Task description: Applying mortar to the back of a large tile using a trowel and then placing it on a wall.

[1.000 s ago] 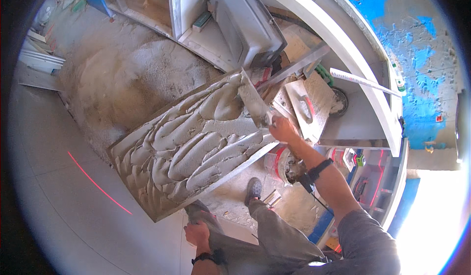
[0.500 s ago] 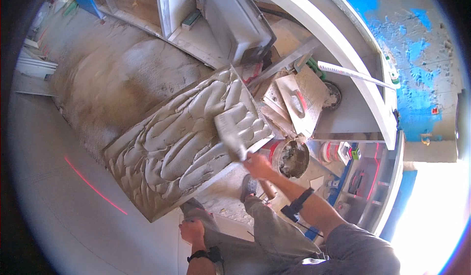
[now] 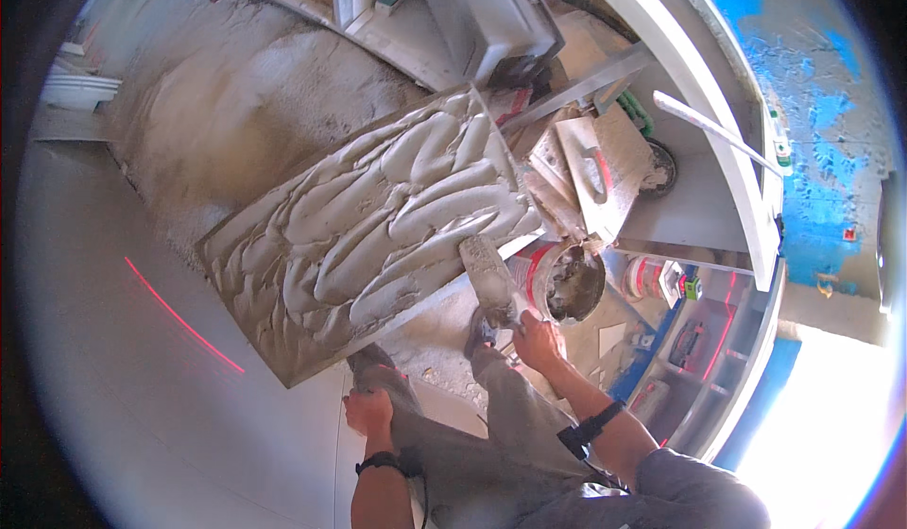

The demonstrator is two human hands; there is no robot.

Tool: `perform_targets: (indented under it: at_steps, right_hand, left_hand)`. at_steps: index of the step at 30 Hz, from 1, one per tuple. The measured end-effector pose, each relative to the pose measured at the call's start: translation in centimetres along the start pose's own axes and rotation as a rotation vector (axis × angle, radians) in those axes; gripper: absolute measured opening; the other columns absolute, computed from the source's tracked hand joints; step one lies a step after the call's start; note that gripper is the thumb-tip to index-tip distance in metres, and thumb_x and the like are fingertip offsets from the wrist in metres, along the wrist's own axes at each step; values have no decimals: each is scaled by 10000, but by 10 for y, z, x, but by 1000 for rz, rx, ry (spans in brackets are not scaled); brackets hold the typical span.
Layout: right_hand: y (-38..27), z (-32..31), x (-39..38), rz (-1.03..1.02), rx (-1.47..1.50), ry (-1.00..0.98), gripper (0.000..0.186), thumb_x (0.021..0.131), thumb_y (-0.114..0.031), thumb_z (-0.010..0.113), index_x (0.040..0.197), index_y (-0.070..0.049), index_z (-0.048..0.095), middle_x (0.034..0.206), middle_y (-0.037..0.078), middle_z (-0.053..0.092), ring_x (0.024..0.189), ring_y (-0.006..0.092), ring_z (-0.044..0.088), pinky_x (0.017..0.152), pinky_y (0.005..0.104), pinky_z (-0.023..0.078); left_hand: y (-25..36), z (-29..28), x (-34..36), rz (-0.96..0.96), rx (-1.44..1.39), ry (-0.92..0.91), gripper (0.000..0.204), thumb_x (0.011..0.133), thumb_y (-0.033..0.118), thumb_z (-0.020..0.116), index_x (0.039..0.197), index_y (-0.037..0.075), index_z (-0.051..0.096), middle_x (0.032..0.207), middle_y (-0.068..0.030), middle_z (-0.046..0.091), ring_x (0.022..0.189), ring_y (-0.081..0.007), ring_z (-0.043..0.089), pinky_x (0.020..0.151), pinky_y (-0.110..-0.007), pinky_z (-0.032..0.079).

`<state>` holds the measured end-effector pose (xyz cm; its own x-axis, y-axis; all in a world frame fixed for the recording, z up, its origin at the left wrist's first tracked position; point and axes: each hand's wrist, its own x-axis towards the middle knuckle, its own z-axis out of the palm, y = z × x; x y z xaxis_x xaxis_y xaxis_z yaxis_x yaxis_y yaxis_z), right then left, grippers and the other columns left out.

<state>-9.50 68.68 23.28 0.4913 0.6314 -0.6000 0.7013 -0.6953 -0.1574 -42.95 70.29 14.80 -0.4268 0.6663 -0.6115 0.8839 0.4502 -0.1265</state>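
Note:
My right hand [image 3: 541, 342] is closed round the handle of a trowel [image 3: 487, 272], whose flat blade is coated in grey paste. The blade's tip is at the near edge of a large rectangular tile [image 3: 300, 375], left of a bucket. Thick grey mortar [image 3: 368, 217] covers the tile in overlapping ridges and swirls. Lower down, my left hand [image 3: 367, 411] is curled into a fist beside my leg, with nothing showing in it. The mortar bucket [image 3: 578, 283], red and white outside, stands just beyond my right hand, its inside crusted with grey.
A flat trowel with a red handle [image 3: 597, 175] lies on stacked boards behind the bucket. Grey powder [image 3: 198, 142] covers the floor at far left. White-framed shelving [image 3: 699, 349] stands at right, and a grey cabinet [image 3: 491, 24] at the back. A red laser line [image 3: 179, 316] crosses the pale surface.
My right hand has drawn the trowel from over the mortar toward me and right, to the tile's near edge. My left fist stays by my leg. The view has shifted slightly.

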Motion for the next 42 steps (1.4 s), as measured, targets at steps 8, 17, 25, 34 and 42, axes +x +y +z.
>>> perform_targets:
  at_steps: [8,17,25,34,42]
  right_hand:
    - [-6,68,-25,26,409,-54,277,868,-255,634,1019,-24,618,854,298,663,856,457,669,748,533,509]
    - [47,7,51,-4,-60,170,307,849,-295,631,1089,-107,593,788,220,669,739,430,672,686,545,529]
    - [43,-45,99,-108,255,88,339,822,-283,637,1039,-23,646,861,308,661,879,456,667,782,523,527]
    - [66,-52,131,-241,205,162,314,819,-264,650,1022,-24,640,907,283,665,902,450,657,781,506,517]
    - [39,-31,79,-3,-5,86,304,837,-268,652,982,-3,621,911,305,661,921,456,659,798,532,513]
  left_hand:
    - [2,5,0,10,-13,-12,383,806,323,594,979,-10,671,1053,-221,650,909,-405,685,801,-504,562]
    - [1,5,-6,35,45,14,393,805,334,628,993,-8,679,1045,-207,656,919,-377,688,802,-490,559]
    - [7,-5,-10,-2,49,-49,381,837,316,577,1000,-11,682,1050,-211,657,944,-394,675,829,-498,547]
    - [9,4,-13,7,24,-56,402,838,342,584,1032,1,669,1093,-196,633,960,-391,670,830,-498,550]
    - [-13,11,-4,-47,6,-62,426,824,354,598,1045,-6,653,1074,-212,636,952,-398,675,817,-493,556]
